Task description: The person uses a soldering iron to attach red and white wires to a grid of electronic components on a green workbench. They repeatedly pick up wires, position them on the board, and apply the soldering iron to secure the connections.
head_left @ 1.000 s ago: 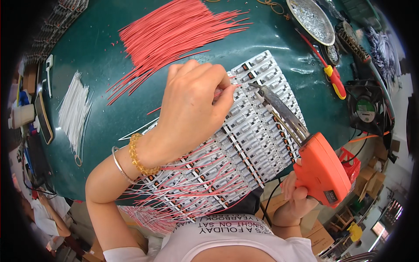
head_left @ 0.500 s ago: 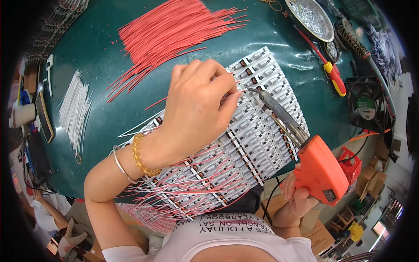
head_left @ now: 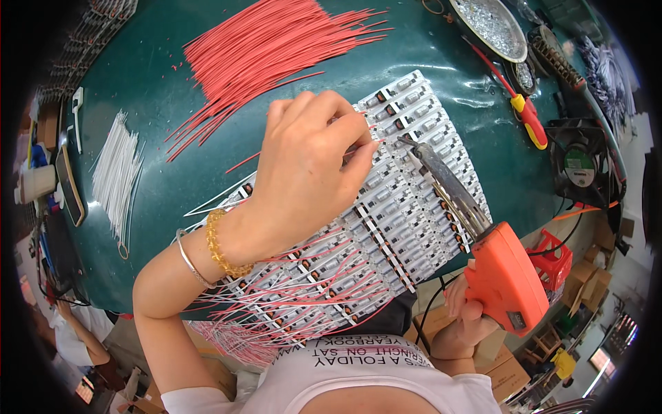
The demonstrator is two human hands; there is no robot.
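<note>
Left hand (head_left: pixel 303 172) is down over the rows of small white circuit strips (head_left: pixel 386 221), fingers curled in and pressed together at the tips, pinching what looks like a thin red wire right at the strip's edge, though the wire itself is mostly hidden under the fingertips, so I can't be sure. A gold bead bracelet (head_left: pixel 219 250) and a thin silver bangle (head_left: pixel 189 258) sit on that wrist.

Right hand (head_left: pixel 469 319) is low at the table's near edge, wrapped closed around the grip of an orange soldering gun (head_left: pixel 507 276). The gun's metal tip (head_left: pixel 407 143) reaches up across the strips and ends just beside the left fingertips.

The strips lie side by side on the green table (head_left: pixel 138 90), slanting from upper right to lower left, with red wires already fanned out from their lower ends toward the person's white shirt.

Above the hand, a big loose heap of red wires (head_left: pixel 269 48). Off to the left, a smaller bundle of white wires (head_left: pixel 117 172). Upper right, a metal dish (head_left: pixel 489 24), a red and yellow screwdriver (head_left: pixel 527 117), and a small black fan (head_left: pixel 579 162) near the table's edge.
</note>
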